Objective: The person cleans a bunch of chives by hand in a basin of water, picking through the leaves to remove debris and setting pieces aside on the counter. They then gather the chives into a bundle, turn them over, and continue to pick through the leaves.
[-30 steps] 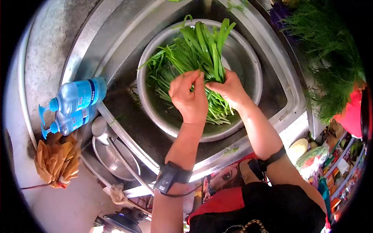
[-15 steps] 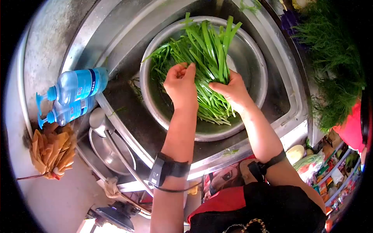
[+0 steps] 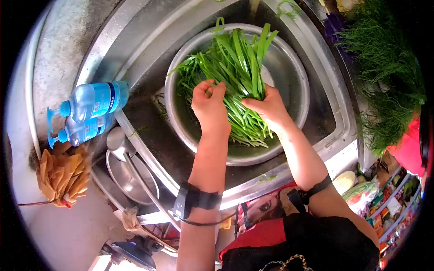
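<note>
A large round metal basin [image 3: 304, 97] stands in the metal sink [image 3: 156, 135], with a bundle of long flat green leaves [image 3: 235, 56] in it. My right hand [image 3: 270, 108] is wrapped round the right side of the bundle, thumb across the front. On the left side, my left hand [image 3: 210, 106] is closed in a pinch against the leaves; what lies between its fingertips is too small to make out. The pale cut ends of the bundle point down toward the basin's lower right.
Two blue pump bottles [image 3: 97, 101] stand on the left ledge, above brown folded paper [image 3: 63, 176]. A metal bowl [image 3: 131, 178] and faucet pipe [image 3: 142, 178] are at lower left. Feathery green herbs [image 3: 384, 67] lie at the right, with shelves of goods [image 3: 393, 203] below.
The view has shifted slightly. My left hand has moved a little down relative to the leaves, while my right hand keeps its hold.
</note>
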{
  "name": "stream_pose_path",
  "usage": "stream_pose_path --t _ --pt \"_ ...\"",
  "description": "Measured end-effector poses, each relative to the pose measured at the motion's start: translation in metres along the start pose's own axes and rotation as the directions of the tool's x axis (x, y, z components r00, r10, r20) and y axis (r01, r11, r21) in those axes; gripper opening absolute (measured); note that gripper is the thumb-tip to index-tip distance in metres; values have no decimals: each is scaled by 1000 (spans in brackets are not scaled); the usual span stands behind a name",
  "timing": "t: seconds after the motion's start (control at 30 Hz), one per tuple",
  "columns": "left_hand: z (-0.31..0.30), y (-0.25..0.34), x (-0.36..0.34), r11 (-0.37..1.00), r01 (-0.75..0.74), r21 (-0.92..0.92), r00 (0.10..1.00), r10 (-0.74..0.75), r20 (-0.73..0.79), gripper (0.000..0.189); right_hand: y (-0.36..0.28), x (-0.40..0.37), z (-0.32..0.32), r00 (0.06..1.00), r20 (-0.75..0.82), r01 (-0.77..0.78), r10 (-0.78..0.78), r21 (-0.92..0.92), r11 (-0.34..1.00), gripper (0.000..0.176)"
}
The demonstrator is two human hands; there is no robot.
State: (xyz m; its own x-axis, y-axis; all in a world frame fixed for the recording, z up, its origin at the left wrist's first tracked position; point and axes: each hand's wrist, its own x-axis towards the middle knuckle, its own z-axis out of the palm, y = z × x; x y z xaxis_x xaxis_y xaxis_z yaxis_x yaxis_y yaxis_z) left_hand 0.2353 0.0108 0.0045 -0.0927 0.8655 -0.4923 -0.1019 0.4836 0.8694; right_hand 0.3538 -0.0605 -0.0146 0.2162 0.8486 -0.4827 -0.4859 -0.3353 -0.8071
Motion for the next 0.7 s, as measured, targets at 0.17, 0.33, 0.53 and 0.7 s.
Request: stream_pose_path --t 0.17,0.33,0.53,0.7 --pt "-3 -1 -15 989 -69 -128 997 71 14 29 7 4 -2 999 16 34 -35 42 999 35" --pt "-7 -6 -20 955 1 -297 998 18 61 23 9 2 -2 994 -6 108 -109 -77 991 40" --pt "-42 -12 1 991 -87 -101 919 118 375 26 -16 -16 9 998 -27 -65 59 -532 844 62" --pt "-39 -15 47 946 -226 232 958 173 227 32 38 26 10 927 56 346 -371 -511 787 40"
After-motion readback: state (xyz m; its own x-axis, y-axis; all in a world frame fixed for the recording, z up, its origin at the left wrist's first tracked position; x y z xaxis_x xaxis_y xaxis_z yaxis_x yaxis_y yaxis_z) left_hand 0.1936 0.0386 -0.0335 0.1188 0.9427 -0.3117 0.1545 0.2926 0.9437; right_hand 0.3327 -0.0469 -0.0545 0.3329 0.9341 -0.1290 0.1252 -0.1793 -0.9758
